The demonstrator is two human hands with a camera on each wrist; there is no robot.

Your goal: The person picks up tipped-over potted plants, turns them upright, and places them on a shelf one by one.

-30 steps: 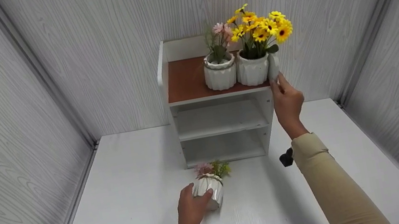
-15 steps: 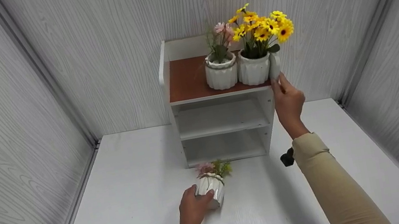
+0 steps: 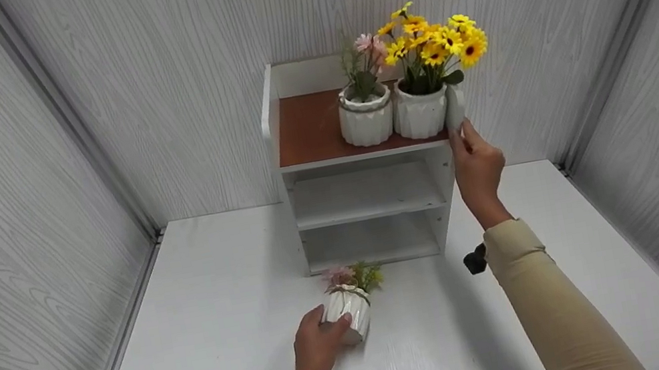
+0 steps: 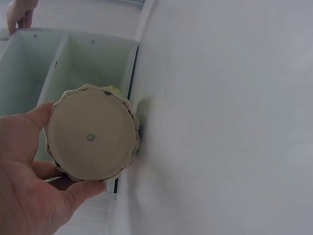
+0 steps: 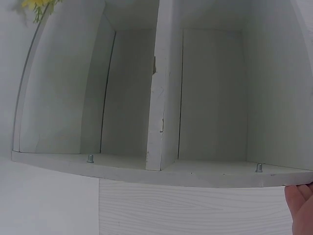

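Observation:
My left hand (image 3: pixel 320 341) grips a white ribbed flower pot (image 3: pixel 348 312) with pink and green flowers, string tied round its neck. The pot tilts away from me, in front of the shelf. In the left wrist view its round base (image 4: pixel 90 134) with a small central hole faces the camera, thumb and fingers spread round the rim. My right hand (image 3: pixel 479 169) pinches the right side panel (image 3: pixel 454 109) of a small white shelf unit (image 3: pixel 365 157) near its top. At the edge of the right wrist view, fingers (image 5: pixel 299 198) lie against that panel's edge.
On the shelf's brown top (image 3: pixel 306 131) stand a white pot with pink flowers (image 3: pixel 367 121) and another with yellow flowers (image 3: pixel 420 111), side by side at the right. Two open compartments lie below. A white table (image 3: pixel 218 286) and grained walls (image 3: pixel 206 98) surround the unit.

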